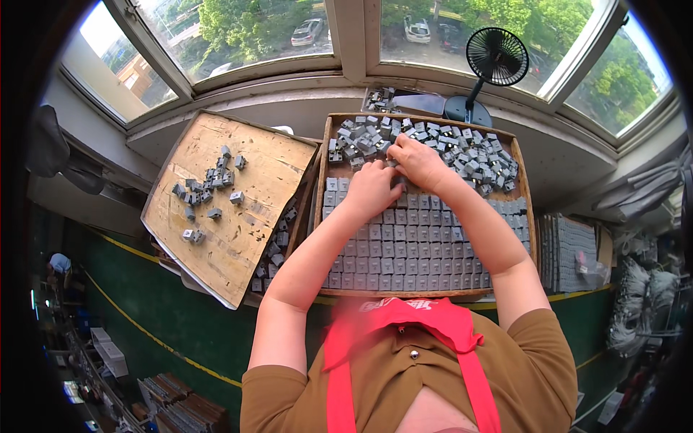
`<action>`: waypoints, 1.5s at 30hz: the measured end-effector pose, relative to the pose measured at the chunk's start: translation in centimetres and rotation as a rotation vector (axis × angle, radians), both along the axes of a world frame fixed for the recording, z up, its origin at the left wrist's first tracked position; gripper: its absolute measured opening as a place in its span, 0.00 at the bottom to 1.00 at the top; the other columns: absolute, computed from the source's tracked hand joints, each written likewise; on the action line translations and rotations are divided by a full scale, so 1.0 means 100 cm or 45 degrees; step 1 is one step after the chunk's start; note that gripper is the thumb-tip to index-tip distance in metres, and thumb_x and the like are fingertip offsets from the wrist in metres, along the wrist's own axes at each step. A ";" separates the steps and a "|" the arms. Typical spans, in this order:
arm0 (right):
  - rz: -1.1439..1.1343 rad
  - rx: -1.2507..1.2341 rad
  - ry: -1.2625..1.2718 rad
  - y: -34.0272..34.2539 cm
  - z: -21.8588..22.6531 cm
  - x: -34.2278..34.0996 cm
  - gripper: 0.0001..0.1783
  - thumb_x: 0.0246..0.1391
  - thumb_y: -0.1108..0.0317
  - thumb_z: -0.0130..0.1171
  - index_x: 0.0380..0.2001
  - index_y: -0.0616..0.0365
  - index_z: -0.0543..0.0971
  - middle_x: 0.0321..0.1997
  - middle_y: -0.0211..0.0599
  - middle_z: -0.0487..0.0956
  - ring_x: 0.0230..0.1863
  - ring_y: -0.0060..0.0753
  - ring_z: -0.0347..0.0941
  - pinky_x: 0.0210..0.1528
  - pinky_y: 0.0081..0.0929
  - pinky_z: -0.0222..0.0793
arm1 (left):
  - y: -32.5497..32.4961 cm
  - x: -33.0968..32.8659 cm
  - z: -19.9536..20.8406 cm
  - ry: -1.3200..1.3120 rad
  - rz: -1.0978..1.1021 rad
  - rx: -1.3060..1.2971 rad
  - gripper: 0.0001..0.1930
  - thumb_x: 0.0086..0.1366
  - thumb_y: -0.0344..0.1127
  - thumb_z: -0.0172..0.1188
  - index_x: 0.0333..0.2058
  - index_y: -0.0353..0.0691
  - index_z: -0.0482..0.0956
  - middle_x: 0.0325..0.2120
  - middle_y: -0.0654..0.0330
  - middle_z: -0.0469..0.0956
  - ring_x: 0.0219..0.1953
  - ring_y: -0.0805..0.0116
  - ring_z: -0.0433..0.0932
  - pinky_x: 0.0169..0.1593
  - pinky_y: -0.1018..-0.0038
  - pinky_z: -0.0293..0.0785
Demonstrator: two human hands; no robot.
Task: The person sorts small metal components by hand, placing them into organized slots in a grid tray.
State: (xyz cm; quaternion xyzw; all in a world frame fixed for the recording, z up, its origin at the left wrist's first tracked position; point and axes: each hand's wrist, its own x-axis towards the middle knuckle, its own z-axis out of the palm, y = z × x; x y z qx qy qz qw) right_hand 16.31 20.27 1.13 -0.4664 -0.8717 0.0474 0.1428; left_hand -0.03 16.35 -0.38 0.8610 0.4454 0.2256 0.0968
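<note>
My left hand (371,190) is over the upper rows of small grey block-shaped parts (388,249) in a wooden-framed tray (533,238). Its fingers and thumb are bent together; what lies between them is mostly hidden. Right beside it, my right hand (417,162) reaches to the edge of a loose heap of the same grey parts (462,148) in the far half of the tray. The right fingers are pinched together, and anything in them is too hidden to name. Nearer me, the parts stand side by side in straight rows.
A worn brown board (245,238) lies to the left with several loose grey parts (209,180) on it. More parts show beneath its right edge. A black fan (497,58) stands behind the tray by the windows. Stacked grey trays (567,249) are at the right.
</note>
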 end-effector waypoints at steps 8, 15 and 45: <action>0.218 -0.537 0.267 0.002 0.033 0.035 0.14 0.48 0.72 0.62 0.38 0.59 0.72 0.37 0.41 0.76 0.40 0.40 0.73 0.43 0.34 0.69 | 0.002 -0.005 -0.006 -0.056 0.131 -0.120 0.11 0.56 0.42 0.58 0.31 0.40 0.79 0.31 0.53 0.75 0.38 0.53 0.75 0.43 0.61 0.74; 0.229 -0.522 -0.032 -0.014 0.022 0.030 0.12 0.49 0.74 0.59 0.40 0.54 0.79 0.40 0.38 0.75 0.43 0.45 0.74 0.47 0.35 0.70 | 0.006 -0.007 -0.004 0.075 0.091 -0.220 0.11 0.57 0.40 0.57 0.36 0.43 0.80 0.36 0.55 0.76 0.43 0.54 0.75 0.49 0.62 0.71; -0.091 0.152 0.012 -0.055 -0.001 0.069 0.11 0.43 0.64 0.66 0.29 0.55 0.76 0.33 0.35 0.74 0.38 0.40 0.72 0.42 0.34 0.70 | 0.013 0.024 -0.002 0.255 -0.023 -0.289 0.17 0.57 0.40 0.57 0.42 0.37 0.76 0.37 0.51 0.76 0.44 0.52 0.74 0.50 0.63 0.71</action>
